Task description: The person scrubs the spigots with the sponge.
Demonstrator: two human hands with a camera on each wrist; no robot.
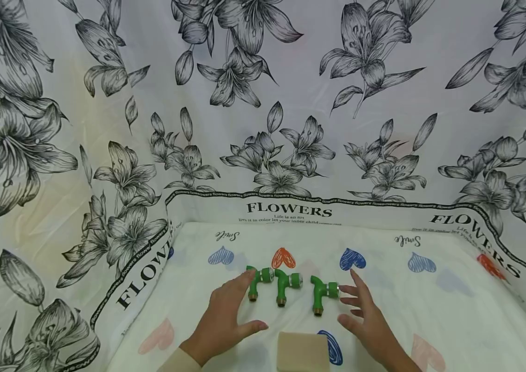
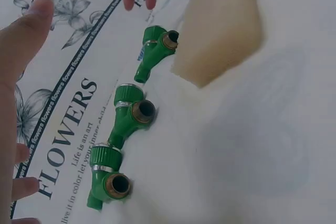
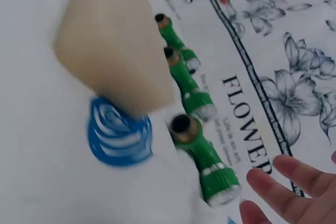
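Three green taps with brass-coloured threaded ends lie in a row on the white cloth: a left tap [image 1: 254,284], a middle tap [image 1: 283,287] and a right tap [image 1: 319,294]. My left hand [image 1: 223,314] is spread beside the left tap, its fingertips close to it; whether they touch cannot be told. My right hand [image 1: 368,321] hovers just right of the right tap's knob, fingers loosely extended and holding nothing. In the left wrist view the open threaded ends of the taps [image 2: 143,112] show clearly. The right wrist view shows the right tap [image 3: 205,156] near my fingers [image 3: 294,182].
A beige block [image 1: 303,352] sits at the near edge, between my wrists. The white cloth [image 1: 188,310] bears printed hearts. Behind and at the sides hangs a flower-printed curtain [image 1: 290,155], with a lettered border where it meets the surface.
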